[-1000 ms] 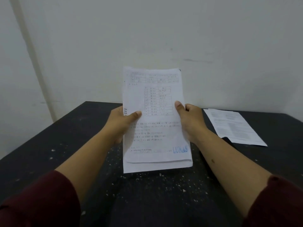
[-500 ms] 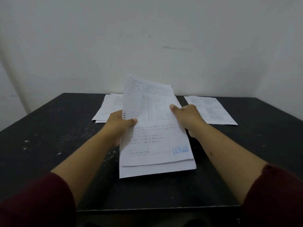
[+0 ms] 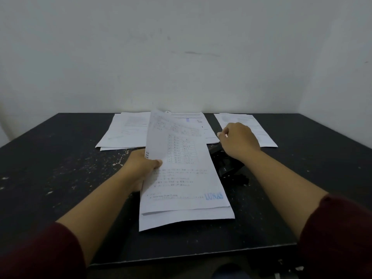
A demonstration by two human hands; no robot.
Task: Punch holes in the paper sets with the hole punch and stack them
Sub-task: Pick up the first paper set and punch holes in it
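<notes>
Since a moment ago the right hand (image 3: 239, 140) has let go of the paper set (image 3: 181, 178) and now hovers with fingers curled over the black punch (image 3: 227, 164), gripping nothing I can see. Only the left hand (image 3: 141, 166) pinches the set at its left edge, tilted above the bench (image 3: 60, 174). Three other paper piles lie at the far edge: left (image 3: 124, 131), middle (image 3: 201, 123), right (image 3: 257, 127).
</notes>
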